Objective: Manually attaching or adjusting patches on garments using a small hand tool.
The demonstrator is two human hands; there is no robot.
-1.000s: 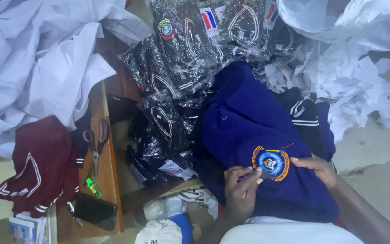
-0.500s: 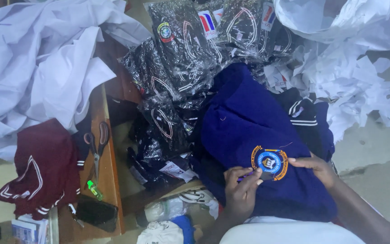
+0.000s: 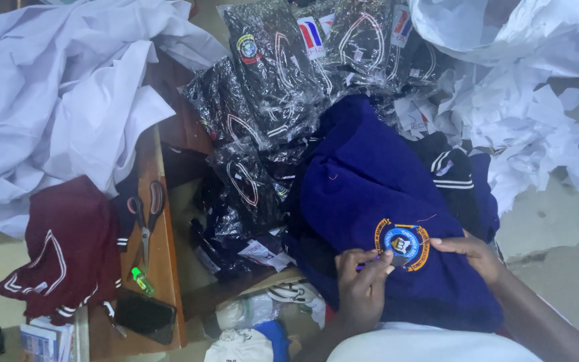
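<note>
Little has moved since the earlier frames: both hands stay at the badge, the left fingers curled slightly tighter at its edge.

White cloth (image 3: 68, 100) fills the upper left of the frame, and a heap of white scraps (image 3: 531, 114) fills the upper right. Between them, top centre, lie black garments in clear bags (image 3: 283, 87). A blue sweater (image 3: 376, 201) spreads across the centre and lower right, partly over a dark striped garment (image 3: 454, 174). At left, a maroon sweater (image 3: 68, 248) hangs over the wooden worktop (image 3: 165, 268), which also carries scissors (image 3: 145, 218), a small green bottle (image 3: 143, 281) and a black phone (image 3: 143, 314).

On the blue sweater, lower centre right, sits the round badge (image 3: 402, 244), blue with an orange rim. The left hand (image 3: 362, 285) is bent at the badge's lower left edge, fingertips pinching there; what they pinch is too small to tell. The right hand (image 3: 472, 253) lies flat on the sweater, fingertips pressing the badge's right edge, grasping nothing.
</note>
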